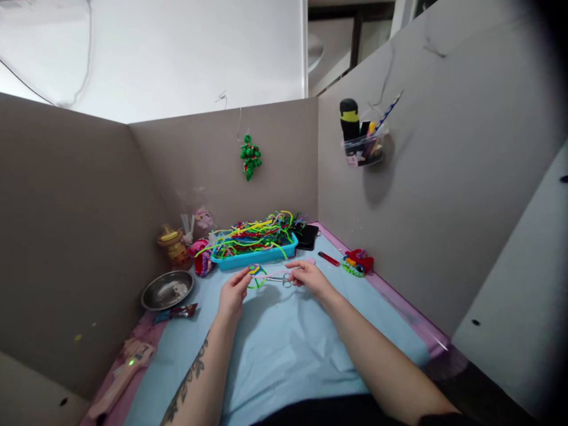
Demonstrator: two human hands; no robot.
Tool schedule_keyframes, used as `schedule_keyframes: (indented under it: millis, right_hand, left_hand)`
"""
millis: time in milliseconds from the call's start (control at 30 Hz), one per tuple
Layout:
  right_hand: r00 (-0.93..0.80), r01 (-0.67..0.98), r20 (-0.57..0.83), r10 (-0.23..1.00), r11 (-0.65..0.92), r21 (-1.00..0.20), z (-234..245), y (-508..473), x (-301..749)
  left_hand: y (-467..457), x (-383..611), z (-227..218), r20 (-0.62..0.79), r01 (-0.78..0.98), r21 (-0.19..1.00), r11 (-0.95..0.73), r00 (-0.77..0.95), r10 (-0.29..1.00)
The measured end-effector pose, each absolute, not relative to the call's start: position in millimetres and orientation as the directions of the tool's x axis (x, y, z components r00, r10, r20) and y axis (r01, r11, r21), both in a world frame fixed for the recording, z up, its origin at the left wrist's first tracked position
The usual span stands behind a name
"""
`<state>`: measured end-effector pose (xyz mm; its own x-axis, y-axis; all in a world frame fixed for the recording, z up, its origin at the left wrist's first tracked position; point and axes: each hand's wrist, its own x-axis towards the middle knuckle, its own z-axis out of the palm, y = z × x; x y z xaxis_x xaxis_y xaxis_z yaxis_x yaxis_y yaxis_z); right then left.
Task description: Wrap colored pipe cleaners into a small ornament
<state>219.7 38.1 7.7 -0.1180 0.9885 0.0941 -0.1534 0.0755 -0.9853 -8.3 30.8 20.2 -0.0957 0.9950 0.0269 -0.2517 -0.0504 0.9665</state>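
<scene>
My left hand (235, 290) pinches the edge of a round pipe-cleaner piece (256, 277) with a green outer ring and a blue and yellow middle. A pale pink pipe cleaner (271, 275) stretches from it across to my right hand (306, 277), whose thumb and fingers are closed on the strand's other end. Just below this strand, a pair of scissors (284, 280) with metal handles lies on the blue cloth (293, 343), partly hidden by my right fingers. Both hands are held over the cloth, a short way apart.
Behind my hands stands a blue tray (252, 258) heaped with colourful pipe cleaners. A metal bowl (155, 293) and a jar (175, 248) are at left. To the right lie a red cutter (328, 258) and a colourful pipe-cleaner bundle (356, 262). Grey panels (275, 189) enclose the table.
</scene>
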Motion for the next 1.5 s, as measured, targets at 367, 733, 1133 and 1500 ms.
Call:
schedule_keyframes:
  millis: [367,733,1133,1500]
  right_hand:
    - [-0.103,0.397,0.311,0.945,0.326,-0.858,-0.3,38.6,215.7]
    - [-0.231,0.557,0.54,0.809,0.565,-0.608,-0.1,30.5,208.8]
    - [-0.013,-0.035,0.431,0.902,0.43,-0.902,2.7,15.0,188.3]
    - [0.06,0.103,0.47,0.881,0.463,-0.881,8.2,8.0,177.5]
  left_hand:
    - [29.5,-6.0,21.8,0.043,-0.22,0.973,-0.069,-0.122,0.992]
    - [30.2,-4.2,16.1,0.084,-0.141,0.985,-0.1,-0.111,0.99]
    - [18.9,11.3,16.0,0.099,-0.056,0.993,-0.101,-0.029,0.995]
    - [13.8,21.9,14.2,0.072,-0.053,0.996,-0.071,0.024,0.997]
